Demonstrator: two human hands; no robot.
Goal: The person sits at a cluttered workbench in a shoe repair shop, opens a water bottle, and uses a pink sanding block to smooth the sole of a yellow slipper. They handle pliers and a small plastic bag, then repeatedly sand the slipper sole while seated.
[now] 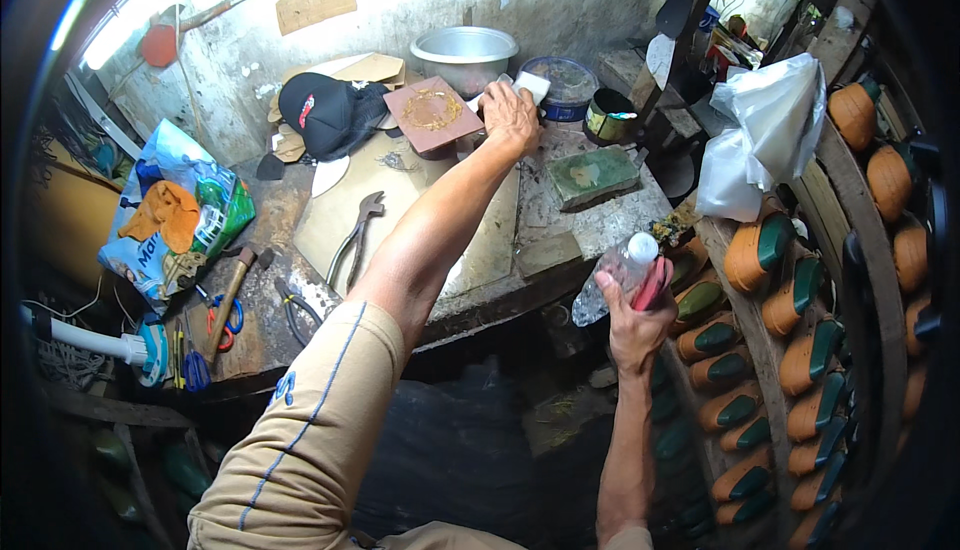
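The hands are well apart here! The left hand (512,118) is hanging over the far side of the cluttered work surface (618,227), just beside a small white block (533,87); its back is hiding the fingertips, so I cannot tell whether they are closing on anything. The round silver metal basin (465,42) is standing right behind, and the flat reddish-brown square board (460,130) is crowding in on the left, leaving little room on that flank.

The right hand (640,325) is clamping a clear plastic bottle with a white cap (615,275), along with a pinkish-red object (655,283) partly hidden by the fingers. That bottle is tilting just off the front edge, with dark space opening between the two forearms. To its right, a wooden rack of orange-and-green shoe forms (800,350) is pressing close, and a translucent white plastic bag (765,130) is hanging above.

The rectangular green-topped block (595,178) is lying between the hands, while grey metal pincers (348,245) are lying left of the outstretched arm, their handles pointing toward the front edge.
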